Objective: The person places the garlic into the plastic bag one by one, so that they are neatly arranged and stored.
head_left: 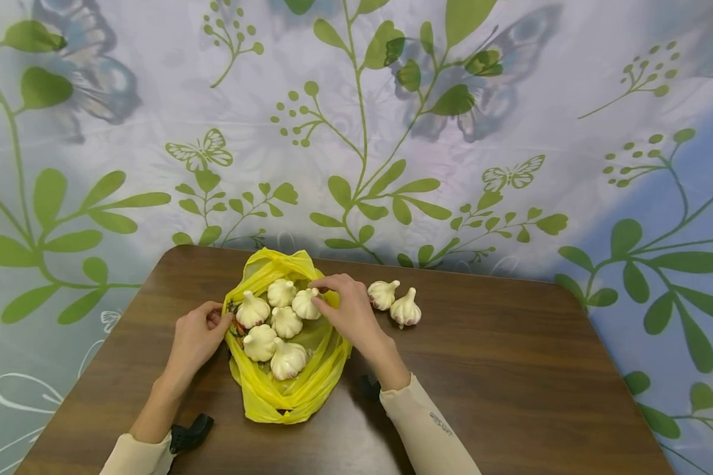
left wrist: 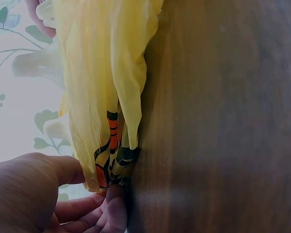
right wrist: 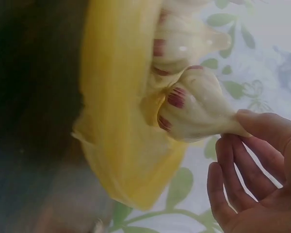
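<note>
A yellow plastic bag (head_left: 291, 399) lies with its mouth spread wide on the table, and several garlic bulbs (head_left: 287, 359) sit inside it. My left hand (head_left: 195, 336) pinches the bag's left rim between thumb and fingers; in the left wrist view the bag's printed side (left wrist: 112, 141) hangs beside those fingers. At the right side of the opening my right hand (head_left: 350, 311) pinches one garlic bulb (right wrist: 196, 107) by its stem, over the bag and against the other bulbs. Purple patches show on that bulb's base in the right wrist view.
Two garlic bulbs (head_left: 395, 303) lie on the brown wooden table (head_left: 499, 369), to the right of the bag. Behind the table's far edge hangs a curtain (head_left: 356, 132) with leaf and butterfly prints. A black strap piece (head_left: 191, 433) is at the left wrist.
</note>
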Motion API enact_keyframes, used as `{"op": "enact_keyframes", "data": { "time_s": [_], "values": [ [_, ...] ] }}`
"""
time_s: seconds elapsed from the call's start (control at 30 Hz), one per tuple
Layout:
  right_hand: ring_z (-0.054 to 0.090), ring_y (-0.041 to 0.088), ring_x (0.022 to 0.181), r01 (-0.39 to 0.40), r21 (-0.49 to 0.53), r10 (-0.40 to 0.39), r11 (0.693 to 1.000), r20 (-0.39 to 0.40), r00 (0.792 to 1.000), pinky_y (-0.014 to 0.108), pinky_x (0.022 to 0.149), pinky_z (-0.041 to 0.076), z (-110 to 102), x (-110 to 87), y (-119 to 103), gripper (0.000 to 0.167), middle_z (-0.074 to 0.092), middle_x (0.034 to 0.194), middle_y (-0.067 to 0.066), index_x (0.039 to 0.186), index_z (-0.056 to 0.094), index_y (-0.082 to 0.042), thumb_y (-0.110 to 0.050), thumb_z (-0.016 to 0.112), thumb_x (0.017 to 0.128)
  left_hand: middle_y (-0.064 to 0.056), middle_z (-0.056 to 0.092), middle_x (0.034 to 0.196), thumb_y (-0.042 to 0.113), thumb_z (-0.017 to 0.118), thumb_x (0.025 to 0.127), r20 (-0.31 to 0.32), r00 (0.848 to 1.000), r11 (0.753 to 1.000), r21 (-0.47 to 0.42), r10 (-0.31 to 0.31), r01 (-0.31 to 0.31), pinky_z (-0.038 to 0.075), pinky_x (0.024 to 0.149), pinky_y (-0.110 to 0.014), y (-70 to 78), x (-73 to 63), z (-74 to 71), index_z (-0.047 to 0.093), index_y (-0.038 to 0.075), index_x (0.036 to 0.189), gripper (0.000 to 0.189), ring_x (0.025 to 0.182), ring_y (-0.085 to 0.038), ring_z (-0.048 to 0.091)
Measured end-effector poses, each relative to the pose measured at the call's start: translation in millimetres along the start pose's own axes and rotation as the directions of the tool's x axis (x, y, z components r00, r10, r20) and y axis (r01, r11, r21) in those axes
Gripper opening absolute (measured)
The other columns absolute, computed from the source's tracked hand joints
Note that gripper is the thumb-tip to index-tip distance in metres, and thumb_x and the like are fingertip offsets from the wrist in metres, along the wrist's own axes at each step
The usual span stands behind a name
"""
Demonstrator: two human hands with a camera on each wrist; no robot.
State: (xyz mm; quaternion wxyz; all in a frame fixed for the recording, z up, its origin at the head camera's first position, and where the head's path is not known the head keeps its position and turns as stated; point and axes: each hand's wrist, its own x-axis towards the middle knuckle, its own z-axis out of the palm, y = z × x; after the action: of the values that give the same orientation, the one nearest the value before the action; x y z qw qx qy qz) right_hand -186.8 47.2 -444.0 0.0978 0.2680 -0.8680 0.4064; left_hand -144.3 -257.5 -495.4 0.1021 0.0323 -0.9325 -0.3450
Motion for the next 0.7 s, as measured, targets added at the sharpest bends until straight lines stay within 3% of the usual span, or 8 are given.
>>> {"op": "enact_keyframes", "data": {
  "time_s": [0.43, 0.7],
  "values": [
    [0.067, 0.024, 0.11, 0.019, -0.158, -0.025, 0.987, -0.04, 0.999, 0.04, 0.091, 0.057, 12, 1.8, -2, 0.026, 0.076, 0.115, 0.005, 0.122, 0.077, -0.01, -0.013, 0.078, 0.096, -0.01, 0.069, 0.082, 0.014, 0.07, 0.099, -0.005, 1.0, 1.0, -0.002, 0.026, -0.026, 0.046, 0.063, -0.028, -1.1, -0.5, -4.3, 0.072, -0.008, 0.115, 0.027, 0.067, -0.016, 0.058],
    [0.066, 0.021, 0.106, 0.085, -0.306, -0.095, 0.948, -0.019, 0.995, 0.033, 0.087, 0.058, 23, 1.7, -2, 0.026, 0.077, 0.114, 0.003, 0.121, 0.078, -0.011, -0.01, 0.078, 0.095, -0.01, 0.069, 0.083, 0.017, 0.069, 0.101, 0.017, 1.0, 1.0, -0.022, 0.002, -0.001, 0.045, 0.063, -0.028, -2.6, -2.1, -3.7, 0.072, -0.007, 0.116, 0.028, 0.068, -0.017, 0.057]
  ]
}}
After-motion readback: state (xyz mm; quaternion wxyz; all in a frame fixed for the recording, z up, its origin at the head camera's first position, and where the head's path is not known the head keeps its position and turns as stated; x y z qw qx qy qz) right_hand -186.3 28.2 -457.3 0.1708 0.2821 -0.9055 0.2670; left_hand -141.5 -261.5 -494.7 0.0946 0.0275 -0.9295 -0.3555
